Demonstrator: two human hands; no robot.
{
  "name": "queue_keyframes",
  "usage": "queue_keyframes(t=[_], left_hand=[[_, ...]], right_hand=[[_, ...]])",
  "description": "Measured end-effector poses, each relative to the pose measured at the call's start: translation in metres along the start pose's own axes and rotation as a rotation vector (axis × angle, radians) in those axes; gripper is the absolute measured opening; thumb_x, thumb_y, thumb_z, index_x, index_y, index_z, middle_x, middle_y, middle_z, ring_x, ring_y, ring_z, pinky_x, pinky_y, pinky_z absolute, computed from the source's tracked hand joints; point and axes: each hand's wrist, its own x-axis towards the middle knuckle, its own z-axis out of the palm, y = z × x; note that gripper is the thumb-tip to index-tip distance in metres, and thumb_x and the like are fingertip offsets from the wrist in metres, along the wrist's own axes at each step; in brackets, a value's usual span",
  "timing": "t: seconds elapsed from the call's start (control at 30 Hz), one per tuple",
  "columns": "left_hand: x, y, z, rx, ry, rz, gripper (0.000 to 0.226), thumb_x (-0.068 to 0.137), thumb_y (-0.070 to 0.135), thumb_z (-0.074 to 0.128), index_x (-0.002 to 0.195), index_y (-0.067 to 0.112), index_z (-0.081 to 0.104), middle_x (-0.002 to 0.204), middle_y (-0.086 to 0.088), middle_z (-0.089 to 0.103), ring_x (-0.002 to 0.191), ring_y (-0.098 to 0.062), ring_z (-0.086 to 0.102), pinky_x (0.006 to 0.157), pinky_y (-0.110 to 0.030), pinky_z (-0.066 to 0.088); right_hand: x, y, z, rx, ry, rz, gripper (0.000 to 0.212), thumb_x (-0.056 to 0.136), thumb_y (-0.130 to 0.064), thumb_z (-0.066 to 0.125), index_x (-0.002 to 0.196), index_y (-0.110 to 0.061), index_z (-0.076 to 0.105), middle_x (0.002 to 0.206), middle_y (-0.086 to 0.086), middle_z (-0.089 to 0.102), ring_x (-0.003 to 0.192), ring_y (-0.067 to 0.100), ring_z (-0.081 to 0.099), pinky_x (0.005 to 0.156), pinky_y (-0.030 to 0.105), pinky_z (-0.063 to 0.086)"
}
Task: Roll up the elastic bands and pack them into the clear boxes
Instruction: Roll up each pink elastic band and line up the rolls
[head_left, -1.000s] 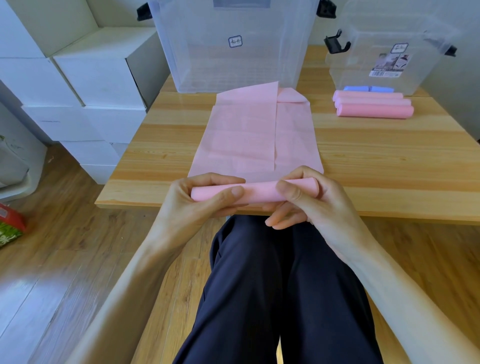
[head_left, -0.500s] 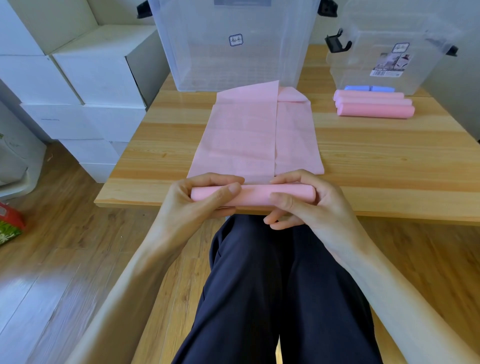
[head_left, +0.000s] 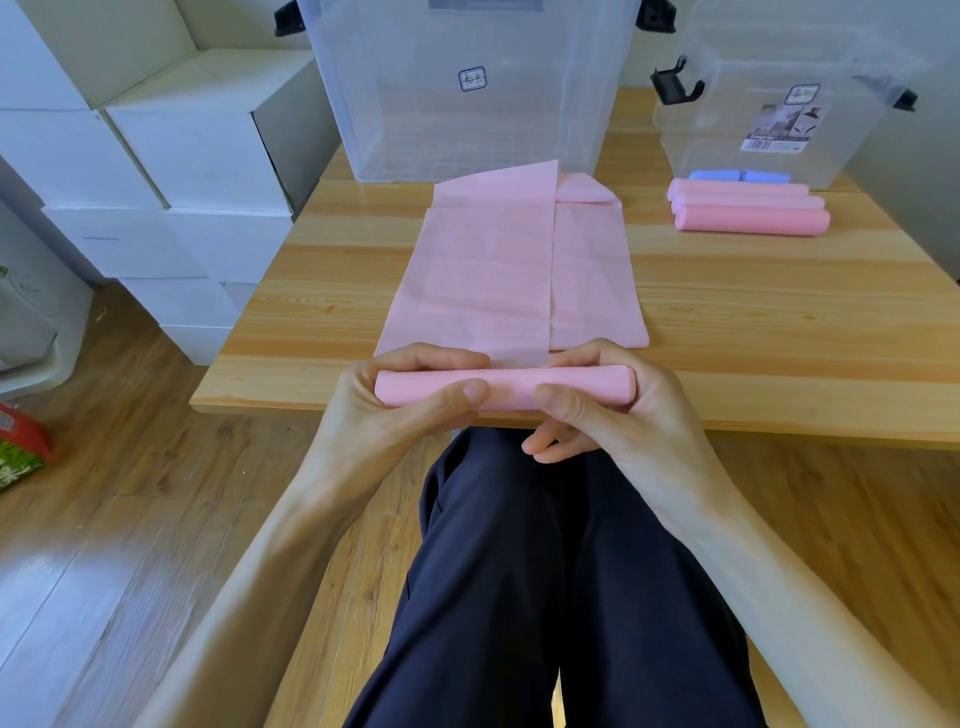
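- Two hands work one roll at the near edge of the table (head_left: 779, 322): left hand (head_left: 395, 410) and right hand (head_left: 613, 410) each curl fingers and thumb round the pink roll (head_left: 509, 387); rolling looks midway
- Most of the pink band (head_left: 498, 270) lies flat beyond; next calls for even turns away, keeping edges square
- Finished rolls (head_left: 748, 208) wait beside the small clear box (head_left: 779, 104); large clear box (head_left: 467, 88) stands behind; nothing blocks the path

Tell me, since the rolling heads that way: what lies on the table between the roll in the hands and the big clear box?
In the head view, only the unrolled pink band lies flat between the roll and the big clear box.
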Motion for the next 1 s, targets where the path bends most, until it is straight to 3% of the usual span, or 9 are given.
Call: queue_keyframes(t=[0.13, 0.3, 0.37, 0.5, 0.6, 0.7, 0.9, 1.0], left_hand=[[-0.0013, 0.0004, 0.0015, 0.009, -0.004, 0.009, 0.013, 0.071, 0.021, 0.085, 0.082, 0.025, 0.081, 0.090, 0.002, 0.077, 0.086, -0.013, 0.073, 0.074, -0.024, 0.060], [-0.0005, 0.0003, 0.0032, 0.023, 0.043, -0.059, 0.014, 0.069, 0.028, 0.073, 0.080, 0.024, 0.081, 0.096, 0.004, 0.077, 0.090, -0.012, 0.073, 0.069, -0.020, 0.058], [-0.0003, 0.0002, 0.0031, 0.010, 0.033, -0.074, 0.016, 0.070, 0.027, 0.073, 0.083, 0.021, 0.080, 0.097, 0.003, 0.076, 0.092, -0.013, 0.073, 0.070, -0.020, 0.059], [-0.0005, 0.0012, 0.0046, 0.042, 0.038, -0.035, 0.015, 0.073, 0.024, 0.070, 0.084, 0.017, 0.077, 0.098, 0.003, 0.077, 0.093, -0.010, 0.073, 0.071, -0.021, 0.059], [0.0006, 0.0008, 0.0041, 0.064, 0.051, -0.036, 0.017, 0.074, 0.027, 0.070, 0.086, 0.016, 0.077, 0.097, 0.004, 0.077, 0.093, -0.010, 0.073, 0.071, -0.020, 0.058], [0.0002, -0.0007, 0.0039, 0.065, 0.020, -0.057, 0.020, 0.068, 0.029, 0.076, 0.085, 0.019, 0.079, 0.098, 0.000, 0.077, 0.094, -0.016, 0.073, 0.077, -0.025, 0.060], [0.0011, -0.0016, 0.0053, 0.011, 0.037, -0.055, 0.020, 0.063, 0.025, 0.080, 0.083, 0.023, 0.080, 0.095, -0.002, 0.077, 0.093, -0.021, 0.073, 0.085, -0.036, 0.060], [0.0003, -0.0002, 0.0044, 0.016, 0.001, -0.050, 0.023, 0.064, 0.022, 0.084, 0.087, 0.024, 0.080, 0.097, -0.003, 0.076, 0.094, -0.021, 0.073, 0.085, -0.033, 0.060]], right_hand=[[0.0007, -0.0023, 0.0005, -0.008, 0.018, 0.020, 0.032, 0.078, -0.025, 0.071, 0.095, 0.001, 0.062, 0.074, 0.011, 0.074, 0.064, 0.030, 0.074, 0.058, 0.036, 0.062], [0.0011, -0.0026, -0.0019, 0.003, 0.017, -0.007, 0.022, 0.079, -0.005, 0.074, 0.099, -0.005, 0.066, 0.072, 0.009, 0.072, 0.067, 0.028, 0.074, 0.059, 0.032, 0.061], [0.0018, -0.0027, -0.0022, -0.003, 0.044, -0.005, 0.018, 0.080, -0.010, 0.074, 0.095, -0.004, 0.068, 0.070, 0.009, 0.072, 0.065, 0.029, 0.074, 0.058, 0.032, 0.061], [0.0022, -0.0028, -0.0017, 0.024, 0.065, 0.039, 0.024, 0.078, -0.024, 0.073, 0.094, -0.007, 0.068, 0.069, 0.010, 0.071, 0.064, 0.030, 0.073, 0.058, 0.032, 0.061], [0.0015, -0.0032, 0.0001, 0.011, 0.013, 0.047, 0.038, 0.075, -0.013, 0.077, 0.110, -0.012, 0.063, 0.072, 0.013, 0.073, 0.069, 0.028, 0.075, 0.062, 0.032, 0.061], [0.0026, -0.0011, 0.0014, 0.010, 0.010, 0.022, 0.038, 0.078, -0.004, 0.077, 0.112, -0.011, 0.061, 0.073, 0.012, 0.074, 0.069, 0.027, 0.074, 0.063, 0.034, 0.062], [0.0014, 0.0007, 0.0047, 0.031, 0.021, 0.023, 0.030, 0.079, -0.016, 0.074, 0.100, -0.008, 0.056, 0.076, 0.010, 0.074, 0.068, 0.029, 0.074, 0.061, 0.035, 0.062], [0.0013, 0.0010, 0.0036, 0.040, 0.031, 0.019, 0.027, 0.080, -0.021, 0.071, 0.097, -0.007, 0.055, 0.078, 0.011, 0.074, 0.070, 0.030, 0.075, 0.062, 0.034, 0.062]])
